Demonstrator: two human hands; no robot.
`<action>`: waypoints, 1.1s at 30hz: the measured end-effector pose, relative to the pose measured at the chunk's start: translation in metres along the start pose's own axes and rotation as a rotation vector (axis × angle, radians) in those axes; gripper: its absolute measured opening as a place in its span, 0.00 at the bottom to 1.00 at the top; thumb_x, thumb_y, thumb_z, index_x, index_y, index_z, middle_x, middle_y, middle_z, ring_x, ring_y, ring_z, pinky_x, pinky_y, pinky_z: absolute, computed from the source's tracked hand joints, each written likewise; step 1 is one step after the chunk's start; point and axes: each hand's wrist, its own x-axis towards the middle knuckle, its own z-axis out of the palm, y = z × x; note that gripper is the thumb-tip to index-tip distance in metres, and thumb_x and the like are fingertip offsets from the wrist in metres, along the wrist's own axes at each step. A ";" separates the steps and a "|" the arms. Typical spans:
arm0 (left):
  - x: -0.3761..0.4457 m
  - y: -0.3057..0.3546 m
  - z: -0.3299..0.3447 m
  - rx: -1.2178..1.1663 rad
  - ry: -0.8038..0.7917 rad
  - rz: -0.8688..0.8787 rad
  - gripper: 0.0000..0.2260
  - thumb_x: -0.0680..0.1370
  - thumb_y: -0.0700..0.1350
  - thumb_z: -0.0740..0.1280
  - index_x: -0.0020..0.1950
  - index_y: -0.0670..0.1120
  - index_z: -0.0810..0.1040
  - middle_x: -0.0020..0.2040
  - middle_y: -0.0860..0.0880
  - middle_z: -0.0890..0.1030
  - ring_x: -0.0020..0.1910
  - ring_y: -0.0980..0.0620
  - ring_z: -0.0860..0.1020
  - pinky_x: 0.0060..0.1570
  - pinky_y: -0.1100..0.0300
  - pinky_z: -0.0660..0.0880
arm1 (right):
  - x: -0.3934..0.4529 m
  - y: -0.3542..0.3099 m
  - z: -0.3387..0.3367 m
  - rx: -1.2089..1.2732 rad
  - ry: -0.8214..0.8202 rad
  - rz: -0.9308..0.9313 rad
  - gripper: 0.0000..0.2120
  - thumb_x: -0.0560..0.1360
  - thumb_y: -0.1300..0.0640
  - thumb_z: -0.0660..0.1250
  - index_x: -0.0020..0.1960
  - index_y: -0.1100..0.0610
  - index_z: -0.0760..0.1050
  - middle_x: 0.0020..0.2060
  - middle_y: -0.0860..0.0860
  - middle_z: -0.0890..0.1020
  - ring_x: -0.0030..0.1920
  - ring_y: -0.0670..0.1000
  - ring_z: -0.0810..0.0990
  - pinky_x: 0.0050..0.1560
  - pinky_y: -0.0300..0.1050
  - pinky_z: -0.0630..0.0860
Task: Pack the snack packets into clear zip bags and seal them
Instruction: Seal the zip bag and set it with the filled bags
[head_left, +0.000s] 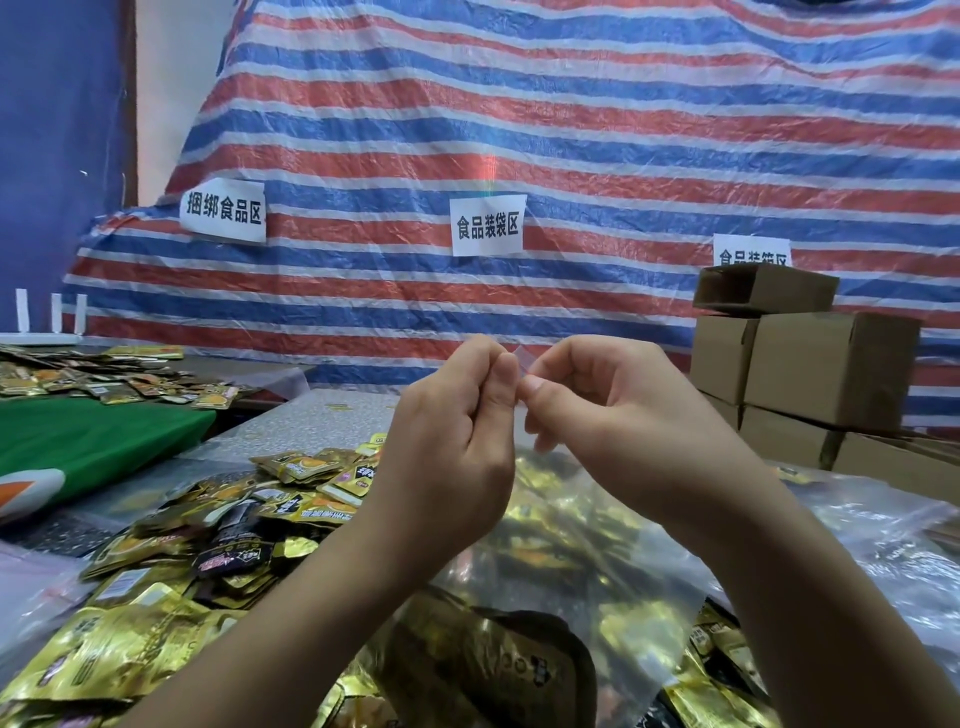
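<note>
A clear zip bag (582, 540) with gold snack packets inside hangs upright over the table in front of me. My left hand (452, 441) and my right hand (618, 421) meet at its top edge, and both pinch the bag's zip strip between thumb and fingers. The bag's top corner pokes up between my fingertips. A heap of loose gold and black snack packets (208, 545) covers the table to the left and below my arms.
Stacked cardboard boxes (810, 364) stand at the back right. More clear bags (883, 530) lie at the right. A green cloth (93, 436) and another spread of packets (104, 379) lie at the left. A striped tarp (571, 156) with paper labels hangs behind.
</note>
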 end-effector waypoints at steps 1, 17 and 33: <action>0.000 0.000 0.000 0.004 -0.002 0.005 0.13 0.83 0.46 0.56 0.39 0.46 0.71 0.29 0.54 0.71 0.27 0.55 0.68 0.27 0.63 0.64 | 0.000 0.000 0.000 -0.013 -0.003 -0.006 0.08 0.78 0.54 0.68 0.42 0.54 0.80 0.36 0.56 0.84 0.40 0.58 0.82 0.42 0.58 0.78; -0.001 0.001 -0.001 -0.039 -0.067 -0.057 0.13 0.82 0.49 0.56 0.41 0.45 0.72 0.30 0.50 0.72 0.27 0.55 0.68 0.27 0.54 0.66 | -0.003 -0.005 -0.007 -0.086 -0.036 0.006 0.09 0.79 0.51 0.67 0.42 0.53 0.80 0.36 0.55 0.84 0.39 0.58 0.83 0.42 0.62 0.80; 0.012 0.009 -0.009 -0.135 -0.180 -0.154 0.17 0.81 0.54 0.56 0.41 0.46 0.75 0.34 0.51 0.76 0.33 0.55 0.74 0.36 0.54 0.72 | 0.005 -0.009 -0.020 -0.106 -0.005 0.008 0.08 0.79 0.55 0.69 0.42 0.53 0.80 0.33 0.48 0.84 0.37 0.50 0.83 0.43 0.52 0.81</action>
